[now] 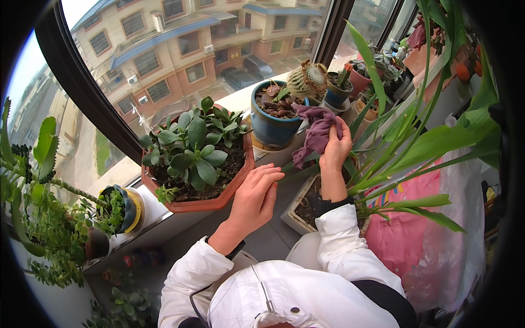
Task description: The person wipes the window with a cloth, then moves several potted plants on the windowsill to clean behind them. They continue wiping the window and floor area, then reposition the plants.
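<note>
A crumpled purple cloth (316, 130) is pinched in my right hand (337, 143), its loose end hanging down beside a blue glazed pot (274, 125). That pot holds brown chips, and a round spiny cactus (307, 80) leans out over its right rim. My left hand (256, 192) holds nothing; its fingers are stretched out near the right corner of an orange-brown plastic planter (201, 205). Whether it touches the rim I cannot tell. Inside this angular planter grows a thick-leaved jade-like succulent (199, 139) in dark soil.
Window frames (88, 82) rise behind the sill. Rightward stand a small blue cactus pot (337, 92) and long-leaved plants (414, 151) above a pale rectangular planter (292, 213). A yellow-rimmed pot (133, 209) sits left. Pink plastic packaging (393, 242) lies at lower right.
</note>
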### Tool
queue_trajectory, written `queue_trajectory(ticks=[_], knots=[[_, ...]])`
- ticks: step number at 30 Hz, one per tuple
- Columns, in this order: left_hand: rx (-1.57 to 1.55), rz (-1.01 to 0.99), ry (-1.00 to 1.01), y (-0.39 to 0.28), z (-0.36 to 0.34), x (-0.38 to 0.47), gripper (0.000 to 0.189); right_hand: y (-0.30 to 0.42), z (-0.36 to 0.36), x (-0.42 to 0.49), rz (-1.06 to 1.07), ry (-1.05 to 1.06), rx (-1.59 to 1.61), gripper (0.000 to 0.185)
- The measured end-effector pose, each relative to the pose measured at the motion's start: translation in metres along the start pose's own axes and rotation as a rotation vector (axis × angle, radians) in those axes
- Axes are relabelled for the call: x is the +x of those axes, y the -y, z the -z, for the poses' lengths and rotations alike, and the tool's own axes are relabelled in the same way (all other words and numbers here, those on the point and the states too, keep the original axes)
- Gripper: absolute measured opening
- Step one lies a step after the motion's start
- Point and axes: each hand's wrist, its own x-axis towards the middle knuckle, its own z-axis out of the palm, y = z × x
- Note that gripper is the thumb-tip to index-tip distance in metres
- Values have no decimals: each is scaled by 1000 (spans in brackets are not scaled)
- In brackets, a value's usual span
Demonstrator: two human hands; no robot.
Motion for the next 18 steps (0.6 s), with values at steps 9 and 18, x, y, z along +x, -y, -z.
queue_trajectory(ticks=[9, 18], knots=[[-365, 528, -100, 33, -65, 33, 56, -36, -36, 65, -182, -245, 49, 22], [-712, 769, -90, 61, -88, 68, 67, -66, -36, 67, -289, 101, -224, 32]])
